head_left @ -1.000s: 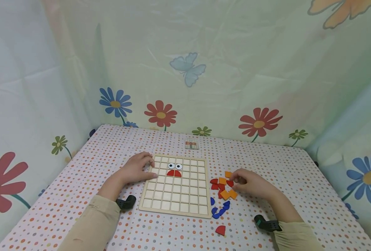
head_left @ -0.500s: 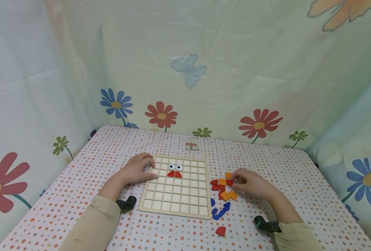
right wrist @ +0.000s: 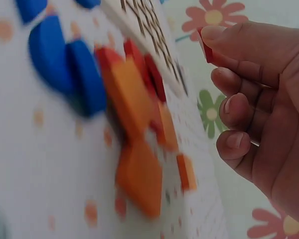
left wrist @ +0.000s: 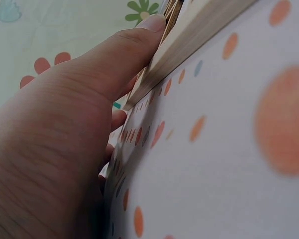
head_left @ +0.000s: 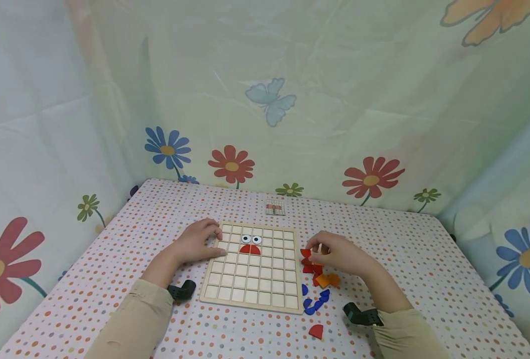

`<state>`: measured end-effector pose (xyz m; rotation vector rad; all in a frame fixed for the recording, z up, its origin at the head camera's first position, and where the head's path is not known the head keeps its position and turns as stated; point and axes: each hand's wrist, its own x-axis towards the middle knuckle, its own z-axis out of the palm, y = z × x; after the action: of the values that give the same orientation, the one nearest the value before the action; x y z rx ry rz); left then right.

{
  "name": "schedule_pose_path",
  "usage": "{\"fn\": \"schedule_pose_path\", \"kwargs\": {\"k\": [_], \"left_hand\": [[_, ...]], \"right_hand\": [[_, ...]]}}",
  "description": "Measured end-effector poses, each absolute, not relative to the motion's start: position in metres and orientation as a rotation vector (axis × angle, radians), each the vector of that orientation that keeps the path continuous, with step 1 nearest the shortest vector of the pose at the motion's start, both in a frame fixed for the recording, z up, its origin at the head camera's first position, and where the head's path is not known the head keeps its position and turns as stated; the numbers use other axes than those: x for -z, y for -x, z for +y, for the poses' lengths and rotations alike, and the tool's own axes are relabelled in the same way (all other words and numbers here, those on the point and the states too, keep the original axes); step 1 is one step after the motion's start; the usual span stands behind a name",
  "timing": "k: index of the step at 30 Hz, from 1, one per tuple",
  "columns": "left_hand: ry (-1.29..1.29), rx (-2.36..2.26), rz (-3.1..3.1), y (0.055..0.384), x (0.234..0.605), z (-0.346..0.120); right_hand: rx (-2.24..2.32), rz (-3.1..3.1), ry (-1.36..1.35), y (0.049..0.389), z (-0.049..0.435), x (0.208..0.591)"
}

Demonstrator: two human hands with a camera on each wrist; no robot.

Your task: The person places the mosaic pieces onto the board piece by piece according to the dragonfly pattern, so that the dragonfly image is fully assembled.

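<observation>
A light wooden grid board [head_left: 252,271] lies on the table. Two white eye tiles [head_left: 251,239] sit in its upper cells, with two red quarter-round pieces [head_left: 250,249] just below. My left hand [head_left: 196,243] rests at the board's left edge; in the left wrist view the thumb [left wrist: 134,45] lies over the rim. Beyond the board's right side, my right hand [head_left: 338,252] pinches a red quarter-round piece [right wrist: 206,47] between thumb and index finger, raised over the pile. Its other fingers are loosely curled.
Red pieces and orange squares [head_left: 322,280] lie in a pile right of the board. Several blue curved pieces [head_left: 309,305] are nearer me, and a lone red quarter-round piece [head_left: 316,331] lies closer still. A small patterned card [head_left: 275,208] lies behind the board.
My right hand has lifted a red quarter-round piece from the pile and moved left toward the board. The left hand stays at the board's edge.
</observation>
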<state>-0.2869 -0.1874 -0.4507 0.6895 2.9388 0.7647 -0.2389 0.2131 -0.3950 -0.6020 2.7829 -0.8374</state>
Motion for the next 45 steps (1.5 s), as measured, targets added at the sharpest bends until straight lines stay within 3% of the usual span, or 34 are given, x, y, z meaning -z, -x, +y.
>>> {"fn": "schedule_pose_path", "kwargs": {"k": [24, 45], "left_hand": [[-0.666, -0.725, 2.944, 0.294, 0.458, -0.189], [-0.684, -0.757, 2.937, 0.292, 0.454, -0.19]], "right_hand": [[0.782, 2.64, 0.901, 0.265, 0.095, 0.41], [0.725, 2.722, 0.784, 0.26, 0.067, 0.417]]}}
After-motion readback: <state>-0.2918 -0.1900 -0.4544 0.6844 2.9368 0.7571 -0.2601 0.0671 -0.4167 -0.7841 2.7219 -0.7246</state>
